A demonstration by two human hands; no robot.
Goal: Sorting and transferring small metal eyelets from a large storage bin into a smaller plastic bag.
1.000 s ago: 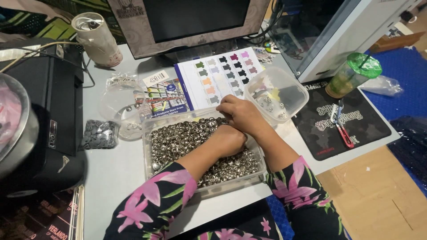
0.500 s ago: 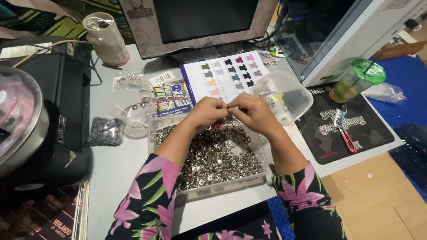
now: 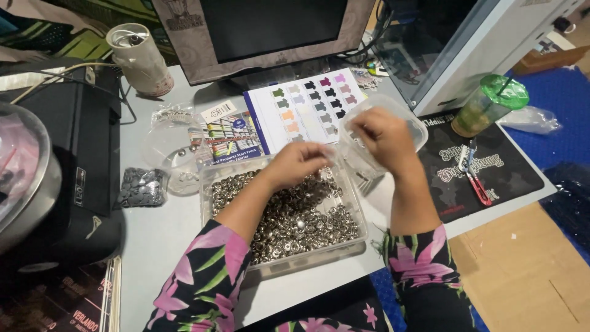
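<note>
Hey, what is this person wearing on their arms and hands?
Both arms wear sleeves of dark, near-black fabric printed with large pink flowers and green leaves, ending partway down the forearms. The left hand and right hand are bare: no gloves. No rings, watch or bracelet show clearly in this view.

Taking the tray of metal snaps (image 3: 289, 215) as landmark: bare desk (image 3: 163, 230) lies open on its left. Behind it the colour chart (image 3: 307, 110) lies flat, with the monitor (image 3: 264, 31) blocking farther back. On its right a clear tub (image 3: 412, 123) crowds close; past that stands a green-lidded cup (image 3: 488, 107).
</note>
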